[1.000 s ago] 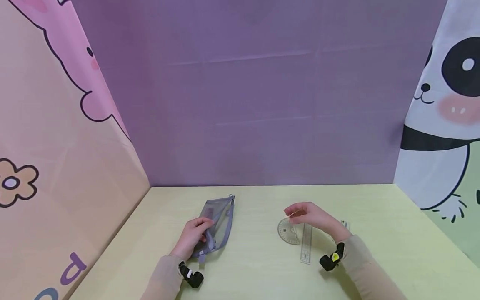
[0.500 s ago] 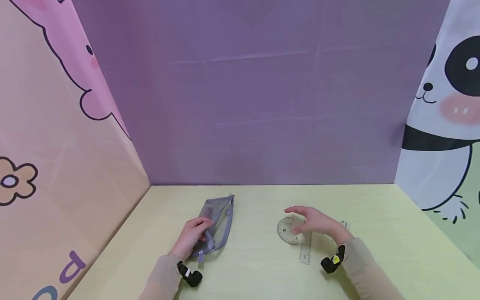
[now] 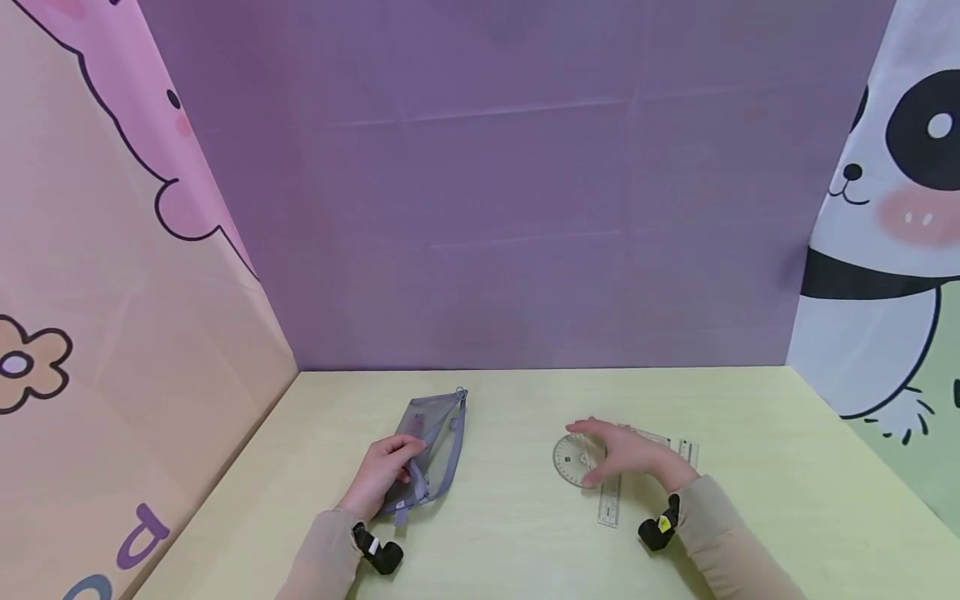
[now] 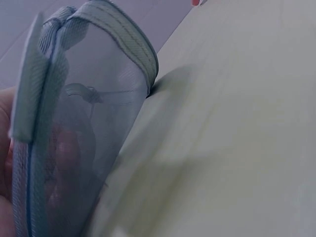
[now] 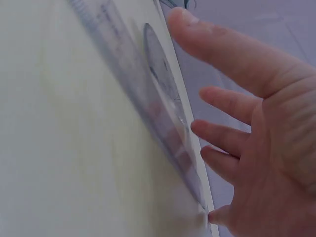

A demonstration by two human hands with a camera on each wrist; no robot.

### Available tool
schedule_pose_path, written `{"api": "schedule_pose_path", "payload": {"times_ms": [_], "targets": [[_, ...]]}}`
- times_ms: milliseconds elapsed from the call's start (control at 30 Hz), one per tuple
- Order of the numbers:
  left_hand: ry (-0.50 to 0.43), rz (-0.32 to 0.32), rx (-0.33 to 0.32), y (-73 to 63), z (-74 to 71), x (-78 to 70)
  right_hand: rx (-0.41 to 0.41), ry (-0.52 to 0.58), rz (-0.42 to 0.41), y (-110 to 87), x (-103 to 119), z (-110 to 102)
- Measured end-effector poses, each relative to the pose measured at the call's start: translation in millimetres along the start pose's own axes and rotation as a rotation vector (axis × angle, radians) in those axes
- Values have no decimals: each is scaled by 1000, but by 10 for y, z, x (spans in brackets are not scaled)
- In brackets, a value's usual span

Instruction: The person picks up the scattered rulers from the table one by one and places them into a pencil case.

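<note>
My left hand (image 3: pixel 384 471) holds the edge of a grey-blue mesh zip pouch (image 3: pixel 438 417) at the left of the table. In the left wrist view the pouch (image 4: pixel 108 74) stands with its see-through wall and zip tape towards the camera. My right hand (image 3: pixel 630 454) is over the clear protractor (image 3: pixel 567 460), fingers and thumb spread and nothing held. A clear ruler (image 3: pixel 609 508) lies beneath it, partly hidden by the hand. In the right wrist view the ruler (image 5: pixel 133 84) is close, with the protractor (image 5: pixel 163 69) beyond it.
Behind the right hand shows the edge of another clear measuring piece (image 3: pixel 651 436), its kind hidden. Another clear ruler-like strip (image 3: pixel 688 452) lies by the right wrist. A purple cloth backdrop (image 3: pixel 465 208) rises at the table's (image 3: pixel 510 533) far edge, with printed cloths at both sides.
My right hand has spread its fingers and come down slightly over the protractor. An edge of a clear piece now shows behind it. The left hand and pouch stay nearly still.
</note>
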State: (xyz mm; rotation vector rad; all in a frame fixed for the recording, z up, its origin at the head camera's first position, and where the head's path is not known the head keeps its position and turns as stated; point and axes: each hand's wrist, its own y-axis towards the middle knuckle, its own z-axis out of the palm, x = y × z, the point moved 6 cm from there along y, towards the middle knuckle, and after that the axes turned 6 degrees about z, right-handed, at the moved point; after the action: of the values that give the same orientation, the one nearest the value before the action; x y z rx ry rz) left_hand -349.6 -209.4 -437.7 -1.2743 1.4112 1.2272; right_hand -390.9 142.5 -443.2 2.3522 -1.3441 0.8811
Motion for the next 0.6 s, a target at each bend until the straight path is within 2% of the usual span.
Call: {"api": "schedule_pose_path", "payload": {"times_ms": [167, 300, 600], "targets": [[-1, 8, -1, 1, 1, 7, -11, -56, 21, 5, -22, 21], [-2, 6, 10, 28, 8, 35, -19, -73, 4, 4, -20, 20], [15, -9, -21, 177, -34, 336, -25, -102, -21, 5, 4, 31]]}}
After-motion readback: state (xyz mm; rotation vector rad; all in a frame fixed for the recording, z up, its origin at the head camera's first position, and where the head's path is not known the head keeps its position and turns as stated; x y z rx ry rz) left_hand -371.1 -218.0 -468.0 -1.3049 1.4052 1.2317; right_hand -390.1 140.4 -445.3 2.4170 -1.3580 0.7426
